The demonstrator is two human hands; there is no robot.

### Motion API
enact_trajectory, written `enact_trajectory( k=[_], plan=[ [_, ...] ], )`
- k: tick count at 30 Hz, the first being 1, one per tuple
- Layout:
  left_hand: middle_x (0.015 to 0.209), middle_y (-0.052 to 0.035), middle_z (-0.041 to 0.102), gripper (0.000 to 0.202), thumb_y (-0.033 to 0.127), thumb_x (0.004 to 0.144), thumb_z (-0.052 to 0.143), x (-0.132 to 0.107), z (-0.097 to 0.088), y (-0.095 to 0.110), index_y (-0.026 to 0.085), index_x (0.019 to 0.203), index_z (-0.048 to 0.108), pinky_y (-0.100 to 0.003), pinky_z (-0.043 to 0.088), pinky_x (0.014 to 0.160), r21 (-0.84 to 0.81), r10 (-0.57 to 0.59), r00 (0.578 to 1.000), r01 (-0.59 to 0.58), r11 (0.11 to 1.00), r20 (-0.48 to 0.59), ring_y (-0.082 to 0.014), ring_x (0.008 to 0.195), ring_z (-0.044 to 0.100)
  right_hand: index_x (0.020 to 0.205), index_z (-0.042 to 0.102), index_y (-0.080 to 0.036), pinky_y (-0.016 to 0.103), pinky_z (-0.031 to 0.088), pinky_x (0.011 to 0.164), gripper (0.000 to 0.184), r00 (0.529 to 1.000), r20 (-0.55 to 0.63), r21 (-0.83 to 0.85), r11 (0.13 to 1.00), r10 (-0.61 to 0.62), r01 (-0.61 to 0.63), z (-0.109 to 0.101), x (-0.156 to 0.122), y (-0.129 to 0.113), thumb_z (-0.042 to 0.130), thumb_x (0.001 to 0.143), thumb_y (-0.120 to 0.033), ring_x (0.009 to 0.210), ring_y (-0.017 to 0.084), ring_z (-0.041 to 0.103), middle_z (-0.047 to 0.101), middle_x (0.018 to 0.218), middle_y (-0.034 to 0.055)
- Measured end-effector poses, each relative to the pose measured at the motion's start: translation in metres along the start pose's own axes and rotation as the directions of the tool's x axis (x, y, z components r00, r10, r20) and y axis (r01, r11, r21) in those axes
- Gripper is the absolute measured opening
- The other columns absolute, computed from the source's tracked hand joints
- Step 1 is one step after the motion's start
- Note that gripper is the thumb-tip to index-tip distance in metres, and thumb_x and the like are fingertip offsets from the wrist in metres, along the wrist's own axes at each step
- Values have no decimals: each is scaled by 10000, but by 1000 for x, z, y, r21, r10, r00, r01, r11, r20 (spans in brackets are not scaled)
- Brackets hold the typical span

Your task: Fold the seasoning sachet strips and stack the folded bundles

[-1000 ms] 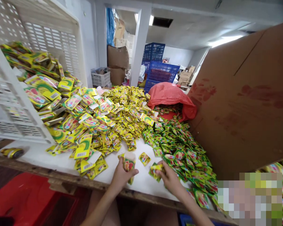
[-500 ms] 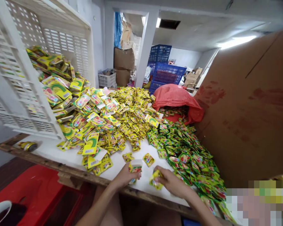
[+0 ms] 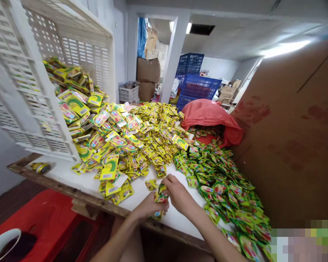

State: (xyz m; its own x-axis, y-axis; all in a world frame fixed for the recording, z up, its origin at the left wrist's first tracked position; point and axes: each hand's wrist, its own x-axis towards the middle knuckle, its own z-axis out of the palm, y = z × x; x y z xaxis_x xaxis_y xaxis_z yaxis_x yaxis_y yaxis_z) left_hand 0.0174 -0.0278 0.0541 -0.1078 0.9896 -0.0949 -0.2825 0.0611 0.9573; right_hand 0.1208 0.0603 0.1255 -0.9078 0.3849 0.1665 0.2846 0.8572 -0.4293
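Note:
Close to the table's front edge, my left hand (image 3: 149,208) is closed around a small printed carton (image 3: 161,198), held upright with its top towards my other hand. The fingers of my right hand (image 3: 179,193) pinch a small sachet (image 3: 161,188) at the carton's top; how far it sits inside is hidden by the fingers. Just beyond the hands lies one loose yellow sachet (image 3: 151,184). A heap of yellow sachets (image 3: 160,142) rises behind it, and green sachets (image 3: 221,182) spread to the right.
A tipped white crate (image 3: 109,69) spills flat yellow cartons (image 3: 109,167) at the left. A red sack (image 3: 207,114) lies open behind the green sachets. Cardboard (image 3: 295,145) walls off the right side. A small bottle (image 3: 40,167) lies near the left corner, above a red stool (image 3: 49,218).
My right hand has moved left and up to the carton's top, bringing a sachet. A loose yellow sachet between the hands no longer shows. The view has shifted slightly.

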Motion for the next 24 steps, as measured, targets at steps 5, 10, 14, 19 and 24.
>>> enact_trajectory(
  k=[5,10,14,19,24],
  plan=[
    [570,-24,600,206,234,632,666,-4,1,5,113,761,561,-280,435,591,-74,24,998,-28,997,-53,-157,556,567,1026,501,-211,251,412,735,336,999,49,129,992,-19,12,-5,3,-3,490,735,-44,879,166,530,555,966,44],
    [634,-58,637,310,337,657,687,-4,0,2,105,820,563,-297,445,629,-100,54,998,-53,994,9,-172,593,593,794,561,-201,262,409,665,117,989,-94,231,969,116,-92,8,-5,10,494,778,-106,723,154,523,570,748,6],
    [747,-54,646,353,348,662,690,-4,-3,-1,109,896,578,-300,446,719,-69,98,995,-99,993,-14,-180,714,595,649,601,-193,376,378,796,215,960,-256,101,990,117,-93,31,-20,14,485,827,-219,931,227,461,548,938,74],
    [1016,-88,615,452,297,667,694,-3,-6,-6,135,1046,508,-328,417,849,-37,180,980,-184,982,-90,-217,933,566,912,597,-220,383,394,854,164,912,-335,408,909,236,-85,55,-38,18,483,838,-312,998,223,483,540,1072,75],
    [959,-64,621,518,240,694,665,-6,-3,-14,204,1095,339,-312,459,748,-21,215,956,-224,974,-197,-188,830,606,1024,492,-185,291,454,719,264,823,-357,673,733,443,-102,72,-44,21,530,809,-334,782,172,561,589,849,36]
  ],
)
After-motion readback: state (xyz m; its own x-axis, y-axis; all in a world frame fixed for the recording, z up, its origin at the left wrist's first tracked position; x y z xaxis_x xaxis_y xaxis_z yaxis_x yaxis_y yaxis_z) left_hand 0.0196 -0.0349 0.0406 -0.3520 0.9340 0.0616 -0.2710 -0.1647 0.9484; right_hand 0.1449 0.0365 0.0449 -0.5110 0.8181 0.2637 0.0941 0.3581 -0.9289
